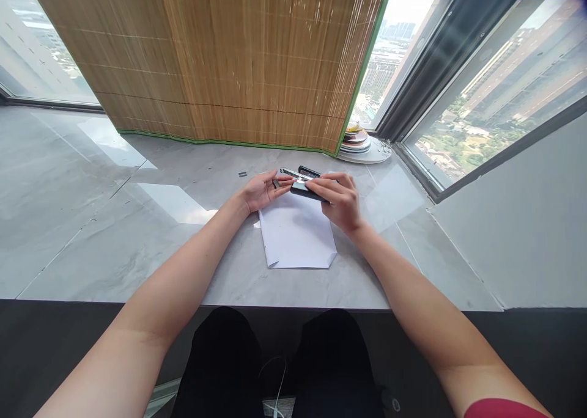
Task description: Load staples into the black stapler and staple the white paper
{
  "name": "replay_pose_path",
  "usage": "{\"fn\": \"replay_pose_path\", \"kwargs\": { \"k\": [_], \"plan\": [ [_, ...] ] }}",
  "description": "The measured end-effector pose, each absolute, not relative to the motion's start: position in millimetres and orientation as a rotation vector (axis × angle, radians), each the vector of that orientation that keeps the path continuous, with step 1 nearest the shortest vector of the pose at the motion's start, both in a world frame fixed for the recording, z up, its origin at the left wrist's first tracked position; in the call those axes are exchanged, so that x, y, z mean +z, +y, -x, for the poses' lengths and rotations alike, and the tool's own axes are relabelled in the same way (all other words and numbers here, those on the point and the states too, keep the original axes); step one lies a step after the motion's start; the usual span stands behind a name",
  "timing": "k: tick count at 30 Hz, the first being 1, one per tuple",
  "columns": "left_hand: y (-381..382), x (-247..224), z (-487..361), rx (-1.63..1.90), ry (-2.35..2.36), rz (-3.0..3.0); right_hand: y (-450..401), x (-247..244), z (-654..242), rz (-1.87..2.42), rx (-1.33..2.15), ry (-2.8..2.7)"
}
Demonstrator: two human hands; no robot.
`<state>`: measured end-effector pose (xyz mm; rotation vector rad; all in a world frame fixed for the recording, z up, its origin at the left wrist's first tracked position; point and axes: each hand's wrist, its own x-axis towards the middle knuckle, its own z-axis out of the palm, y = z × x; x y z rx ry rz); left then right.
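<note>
A black stapler (308, 189) with its top swung up, showing the metal inside, is gripped in my right hand (340, 199) above the counter. Close to its left end, my left hand (262, 190) is turned palm up, its fingers pinching a small grey strip of staples (276, 183). Beneath both hands lies a stack of white paper (299, 234), with its two near corners folded or curled. Short staple strips (243, 174) rest on the counter just beyond my left hand.
The grey marble-look counter (114, 247) ends in front of my knees. A bamboo blind (229, 63) with green edging hangs at the back. Stacked plates (362, 148) stand in the back right corner by the window (504, 88). A white cable (280, 384) hangs below.
</note>
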<state>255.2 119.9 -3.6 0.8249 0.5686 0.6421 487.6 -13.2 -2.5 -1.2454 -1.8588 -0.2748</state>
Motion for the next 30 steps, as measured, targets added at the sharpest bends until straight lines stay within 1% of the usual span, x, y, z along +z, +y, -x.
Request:
{"fn": "replay_pose_path", "kwargs": {
  "k": [2, 4, 8, 11, 13, 18, 23, 28, 30],
  "plan": [
    [119, -1, -256, 0.695, 0.565, -0.836, -14, -3, -492, 1.256, -0.1, -1.639],
    [117, 1, -257, 0.757, 0.553, -0.874, -14, -4, -496, 1.224, 0.166, -1.543],
    [112, 1, -259, 0.791, 0.538, -1.044, -15, -6, -498, 1.136, 0.703, -1.715],
    [108, -1, -259, 0.756, 0.546, -1.216, -14, -4, -493, 1.147, 0.872, -1.908],
    [106, -2, -259, 0.759, 0.541, -1.328, -13, -2, -490, 1.132, 0.85, -1.962],
    [103, 0, -256, 0.849, 0.57, -1.563, -10, 1, -489, 1.032, 0.598, -1.834],
    [98, 4, -258, 0.829, 0.542, -1.695, -9, -1, -489, 0.979, 0.612, -1.967],
    [96, 6, -260, 0.822, 0.547, -1.736, -8, -1, -486, 1.007, 0.577, -1.95],
    [100, 7, -257, 0.908, 0.647, -1.767, -4, -3, -492, 1.076, 0.529, -1.893]
  ]
}}
